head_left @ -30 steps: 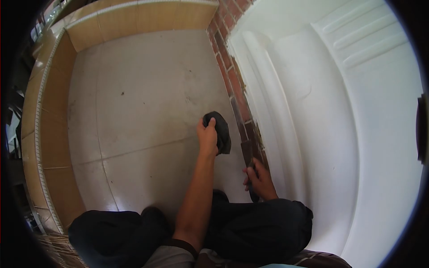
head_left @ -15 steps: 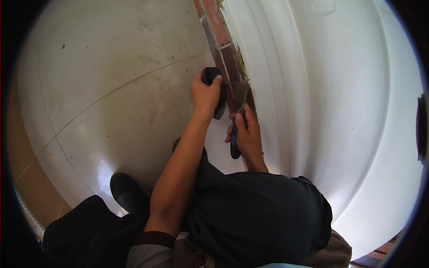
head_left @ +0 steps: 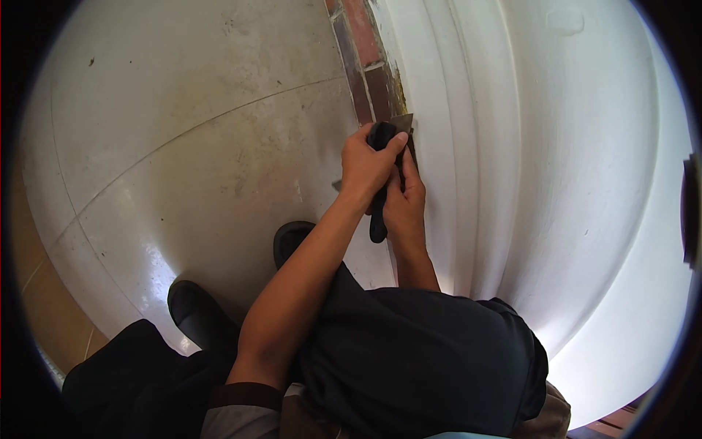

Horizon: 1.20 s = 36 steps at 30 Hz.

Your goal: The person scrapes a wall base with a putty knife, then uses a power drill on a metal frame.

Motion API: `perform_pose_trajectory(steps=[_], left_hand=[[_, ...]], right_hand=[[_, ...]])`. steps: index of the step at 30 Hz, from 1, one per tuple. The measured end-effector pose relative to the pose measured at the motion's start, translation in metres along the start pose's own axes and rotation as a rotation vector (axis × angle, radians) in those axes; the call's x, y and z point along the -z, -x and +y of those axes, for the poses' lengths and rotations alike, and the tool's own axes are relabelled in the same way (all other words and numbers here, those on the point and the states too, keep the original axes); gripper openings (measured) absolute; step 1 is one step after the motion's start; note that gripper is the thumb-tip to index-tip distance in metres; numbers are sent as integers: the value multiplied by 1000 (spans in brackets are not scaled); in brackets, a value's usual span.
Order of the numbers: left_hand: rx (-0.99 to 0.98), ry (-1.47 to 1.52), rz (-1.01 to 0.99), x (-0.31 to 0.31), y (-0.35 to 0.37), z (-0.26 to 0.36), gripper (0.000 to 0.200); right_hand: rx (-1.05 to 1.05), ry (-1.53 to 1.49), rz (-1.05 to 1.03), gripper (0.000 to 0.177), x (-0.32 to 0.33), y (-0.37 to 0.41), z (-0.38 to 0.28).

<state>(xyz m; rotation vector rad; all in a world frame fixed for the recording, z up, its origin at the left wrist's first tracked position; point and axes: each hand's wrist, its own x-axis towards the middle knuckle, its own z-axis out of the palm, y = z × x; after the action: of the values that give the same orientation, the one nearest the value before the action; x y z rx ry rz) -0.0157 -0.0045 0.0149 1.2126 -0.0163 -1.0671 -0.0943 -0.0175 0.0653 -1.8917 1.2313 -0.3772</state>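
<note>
In the head view, the left hand (head_left: 364,164) is gripping a dark pad (head_left: 379,137) and holding it against the scraper (head_left: 402,122). The right hand (head_left: 407,205) is gripping the scraper; the blade is pointing far, the handle near. The scraper is lying over the brick strip (head_left: 360,40), which is running between the floor (head_left: 212,161) at left and the white moulded surface (head_left: 556,161) at right.

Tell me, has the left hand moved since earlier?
Yes. Against the brick strip, the left hand has moved right, from beside its left edge to partly over it.
</note>
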Motion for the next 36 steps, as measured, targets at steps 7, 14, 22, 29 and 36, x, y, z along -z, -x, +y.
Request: perform_pose_trajectory(steps=[7, 14, 22, 29, 36], left_hand=[[-105, -37, -36, 9, -34, 13, 60], [-86, -58, -21, 11, -54, 31, 59], [-222, -26, 54, -6, -50, 19, 37], [-147, -113, -14, 3, -56, 33, 41], [-10, -77, -67, 14, -60, 63, 37]], right_hand=[[-37, -122, -34, 42, -17, -34, 0], [-72, -255, -20, 43, -27, -48, -17], [-94, -358, 3, 42, -27, -46, -37], [-52, -505, 14, 40, -35, -52, -24], [-80, -503, -15, 41, -40, -60, -38]])
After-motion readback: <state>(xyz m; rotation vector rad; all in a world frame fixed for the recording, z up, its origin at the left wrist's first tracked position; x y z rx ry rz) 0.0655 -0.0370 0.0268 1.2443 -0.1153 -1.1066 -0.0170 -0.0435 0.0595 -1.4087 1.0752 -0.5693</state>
